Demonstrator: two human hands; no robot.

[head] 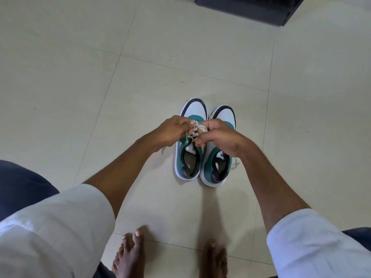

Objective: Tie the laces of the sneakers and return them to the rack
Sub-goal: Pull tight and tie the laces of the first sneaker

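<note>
Two teal-and-white sneakers stand side by side on the tiled floor, toes pointing away from me. Over the left sneaker (188, 157) both hands meet. My left hand (172, 131) pinches one strand of its white lace (197, 130), and my right hand (218, 137) pinches the other strand close beside it. The lace is drawn up between the fingertips above the tongue. The right sneaker (217, 167) sits partly under my right hand, with a loose lace end lying on the floor at its right side.
A dark piece of furniture (247, 9) stands at the top right, on the far side of the floor. My bare feet (130, 255) are planted near the bottom edge, just in front of the sneakers' heels. Pale floor tiles surround the shoes.
</note>
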